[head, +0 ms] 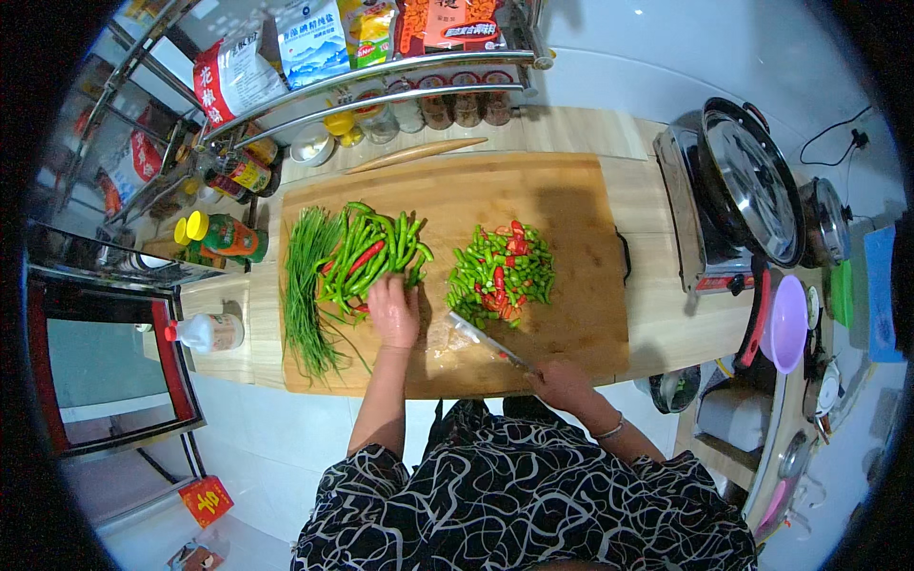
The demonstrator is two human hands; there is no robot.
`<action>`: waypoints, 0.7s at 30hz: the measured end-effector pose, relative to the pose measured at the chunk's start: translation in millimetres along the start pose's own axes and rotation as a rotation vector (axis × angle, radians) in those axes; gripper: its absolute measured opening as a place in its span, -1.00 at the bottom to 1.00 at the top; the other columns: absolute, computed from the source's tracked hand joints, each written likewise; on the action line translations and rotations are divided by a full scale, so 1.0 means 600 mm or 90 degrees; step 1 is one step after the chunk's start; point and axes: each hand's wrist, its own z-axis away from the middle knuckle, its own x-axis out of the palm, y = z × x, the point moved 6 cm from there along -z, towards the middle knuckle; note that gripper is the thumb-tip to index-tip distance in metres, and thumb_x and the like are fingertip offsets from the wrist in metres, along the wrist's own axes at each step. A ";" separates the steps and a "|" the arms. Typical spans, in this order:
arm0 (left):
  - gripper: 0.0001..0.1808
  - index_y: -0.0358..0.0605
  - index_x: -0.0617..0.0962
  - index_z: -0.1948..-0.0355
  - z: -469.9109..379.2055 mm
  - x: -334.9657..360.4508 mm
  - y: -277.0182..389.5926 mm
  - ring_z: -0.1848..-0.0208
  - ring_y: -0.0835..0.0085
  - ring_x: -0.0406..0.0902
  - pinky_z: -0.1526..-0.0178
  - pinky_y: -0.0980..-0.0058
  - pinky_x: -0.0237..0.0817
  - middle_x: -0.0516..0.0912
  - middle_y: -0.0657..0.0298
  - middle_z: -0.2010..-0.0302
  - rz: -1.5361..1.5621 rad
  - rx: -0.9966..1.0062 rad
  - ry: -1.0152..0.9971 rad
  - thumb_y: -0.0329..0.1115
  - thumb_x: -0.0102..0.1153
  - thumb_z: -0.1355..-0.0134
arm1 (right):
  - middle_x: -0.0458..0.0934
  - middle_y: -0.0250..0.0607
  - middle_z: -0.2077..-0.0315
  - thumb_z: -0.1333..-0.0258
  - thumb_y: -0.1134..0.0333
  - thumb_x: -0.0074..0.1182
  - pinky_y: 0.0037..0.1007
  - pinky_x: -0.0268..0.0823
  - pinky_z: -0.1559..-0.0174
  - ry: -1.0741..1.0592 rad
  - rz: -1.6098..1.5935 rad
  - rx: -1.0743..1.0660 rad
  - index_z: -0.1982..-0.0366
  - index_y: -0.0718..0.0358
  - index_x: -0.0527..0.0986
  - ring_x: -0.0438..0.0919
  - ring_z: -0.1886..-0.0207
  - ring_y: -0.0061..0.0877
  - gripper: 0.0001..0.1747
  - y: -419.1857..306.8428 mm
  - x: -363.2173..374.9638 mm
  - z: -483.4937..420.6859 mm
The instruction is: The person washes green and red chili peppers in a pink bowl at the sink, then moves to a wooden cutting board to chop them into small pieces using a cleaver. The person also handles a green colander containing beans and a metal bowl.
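On a large wooden cutting board (578, 342), my left hand (394, 310) reaches onto the near edge of a pile of whole green and red chili peppers (371, 246); whether its fingers grip any is hidden. Long green chives (307, 285) lie along the board's left side, beside the whole peppers. My right hand (560, 385) is shut on the handle of a kitchen knife (489, 339), whose blade points up and left over the board. Just beyond the blade sits a heap of chopped green and red peppers (500, 275).
A wooden rolling pin (418, 155) lies behind the board, near a small white bowl (312, 146) and spice jars (435, 107). Bottles (232, 235) stand left. A lidded wok (750, 182) rests on a stove (685, 214) at right, its red handle (753, 321) projecting forward.
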 end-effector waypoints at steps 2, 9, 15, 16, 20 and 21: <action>-0.45 -0.24 0.37 0.12 -0.018 -0.021 -0.004 0.01 0.07 0.24 0.00 0.21 0.10 0.33 0.02 0.04 -0.074 -0.008 0.037 -0.25 0.25 0.15 | 0.47 0.13 0.50 -0.04 0.08 -0.16 -0.11 0.27 0.32 -0.081 0.008 -0.001 0.50 0.33 0.45 0.45 0.37 -0.04 -0.59 -0.024 0.008 -0.007; -0.28 -0.27 0.27 -0.02 -0.034 0.021 -0.031 -0.06 0.12 0.18 -0.02 0.23 0.08 0.27 0.04 -0.02 -0.114 -0.045 -0.192 -0.16 0.22 0.15 | 0.47 0.15 0.51 -0.03 0.10 -0.16 -0.12 0.28 0.29 -0.055 -0.044 0.005 0.52 0.36 0.45 0.45 0.37 -0.02 -0.59 -0.015 0.047 -0.066; -0.47 -0.20 0.37 0.10 -0.011 0.012 -0.032 0.02 0.11 0.24 0.08 0.23 0.14 0.30 0.04 0.00 -0.126 -0.001 -0.152 -0.25 0.17 0.12 | 0.47 0.21 0.45 0.04 0.11 -0.08 -0.16 0.31 0.26 0.026 -0.082 0.106 0.41 0.42 0.47 0.47 0.34 -0.02 -0.56 0.036 0.036 -0.078; -0.48 -0.20 0.38 0.12 -0.007 0.011 -0.030 0.03 0.10 0.24 0.08 0.23 0.15 0.31 0.04 0.01 -0.126 0.010 -0.181 -0.25 0.19 0.13 | 0.47 0.22 0.43 0.05 0.09 -0.08 -0.17 0.31 0.24 0.025 -0.103 0.134 0.39 0.43 0.46 0.48 0.32 -0.03 -0.54 0.040 0.034 -0.077; -0.71 -0.16 0.48 0.31 -0.016 -0.014 -0.015 0.16 0.16 0.38 0.19 0.28 0.25 0.45 0.10 0.21 -0.037 0.040 -0.252 -0.29 0.14 0.09 | 0.47 0.26 0.52 0.13 0.02 0.00 -0.18 0.34 0.32 0.145 -0.143 0.121 0.44 0.48 0.47 0.50 0.37 -0.03 -0.46 0.032 0.009 -0.061; -0.76 -0.15 0.50 0.35 -0.019 -0.017 -0.019 0.20 0.18 0.41 0.22 0.29 0.27 0.48 0.13 0.26 -0.017 0.028 -0.269 -0.30 0.12 0.07 | 0.47 0.25 0.52 0.13 0.02 0.01 -0.18 0.34 0.32 0.134 -0.139 0.126 0.44 0.48 0.47 0.50 0.37 -0.02 -0.45 0.035 0.013 -0.063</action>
